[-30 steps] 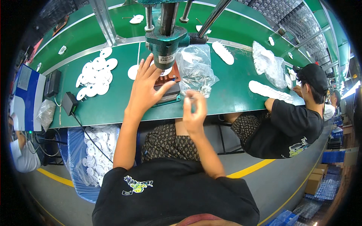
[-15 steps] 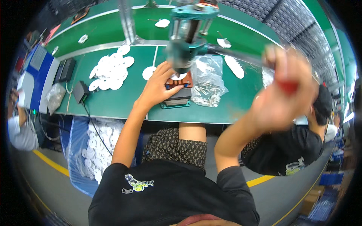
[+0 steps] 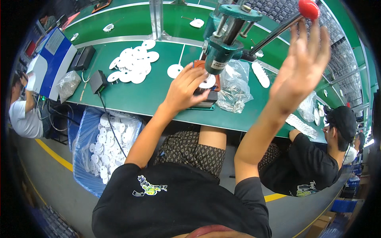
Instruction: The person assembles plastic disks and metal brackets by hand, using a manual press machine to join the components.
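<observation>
My left hand reaches to the base of a green hand press, its fingers curled at the edge of a white plastic disc. That disc sits beneath the ram, over an orange fixture, and part of it is hidden by my fingers. Raised on the right, my right hand is open, fingers stretched and slightly blurred. Just above its fingertips is the red ball knob of the press lever, which slants up to the right.
A pile of white discs lies left on the green table, with one disc nearer the press. Right of the press is a clear bag of small metal parts. A blue-lined bin holds more discs. A co-worker sits at right.
My right hand has gone from gripping the red knob to open below it, and the lever now stands higher. The press ram has lifted; my left hand has drawn back slightly with the disc.
</observation>
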Demonstrator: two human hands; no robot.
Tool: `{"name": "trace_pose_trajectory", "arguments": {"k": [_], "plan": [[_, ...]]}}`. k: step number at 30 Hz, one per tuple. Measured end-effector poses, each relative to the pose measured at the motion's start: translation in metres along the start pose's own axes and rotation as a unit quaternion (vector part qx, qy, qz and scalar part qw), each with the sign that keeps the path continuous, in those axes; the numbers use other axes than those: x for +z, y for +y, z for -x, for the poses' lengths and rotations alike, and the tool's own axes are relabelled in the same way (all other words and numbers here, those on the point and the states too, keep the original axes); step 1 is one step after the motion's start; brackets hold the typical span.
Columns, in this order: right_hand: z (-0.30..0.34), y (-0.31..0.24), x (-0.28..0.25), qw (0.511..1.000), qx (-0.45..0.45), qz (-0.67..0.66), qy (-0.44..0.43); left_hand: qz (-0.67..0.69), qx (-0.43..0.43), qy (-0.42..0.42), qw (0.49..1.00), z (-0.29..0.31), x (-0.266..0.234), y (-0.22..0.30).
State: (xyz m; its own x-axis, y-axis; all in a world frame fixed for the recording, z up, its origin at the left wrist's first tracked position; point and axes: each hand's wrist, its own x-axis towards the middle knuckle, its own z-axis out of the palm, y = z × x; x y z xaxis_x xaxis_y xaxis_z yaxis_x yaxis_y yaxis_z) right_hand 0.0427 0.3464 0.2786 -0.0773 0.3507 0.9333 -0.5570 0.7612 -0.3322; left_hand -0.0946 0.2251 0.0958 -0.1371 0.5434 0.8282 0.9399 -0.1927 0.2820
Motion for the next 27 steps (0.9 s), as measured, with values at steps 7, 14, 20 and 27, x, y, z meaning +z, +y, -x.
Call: {"name": "trace_pose_trajectory", "arguments": {"k": [7, 14, 20, 27], "plan": [[0.197, -0.015, -0.013, 0.932, 0.073, 0.242, -0.260, 0.456, -0.381, 0.076, 0.801, 0.070, -0.023, 0.065], [0.209, 0.006, -0.060, 0.941, 0.089, 0.271, -0.180, 0.370, -0.341, -0.083, 0.860, 0.043, -0.044, 0.064], [0.172, 0.131, -0.210, 0.832, 0.330, 0.446, 0.000, -0.209, -0.155, -0.062, 0.963, 0.017, -0.022, -0.037], [0.176, 0.176, -0.241, 0.832, 0.333, 0.434, -0.095, -0.140, -0.146, -0.131, 0.971, 0.045, -0.007, -0.083]]}}
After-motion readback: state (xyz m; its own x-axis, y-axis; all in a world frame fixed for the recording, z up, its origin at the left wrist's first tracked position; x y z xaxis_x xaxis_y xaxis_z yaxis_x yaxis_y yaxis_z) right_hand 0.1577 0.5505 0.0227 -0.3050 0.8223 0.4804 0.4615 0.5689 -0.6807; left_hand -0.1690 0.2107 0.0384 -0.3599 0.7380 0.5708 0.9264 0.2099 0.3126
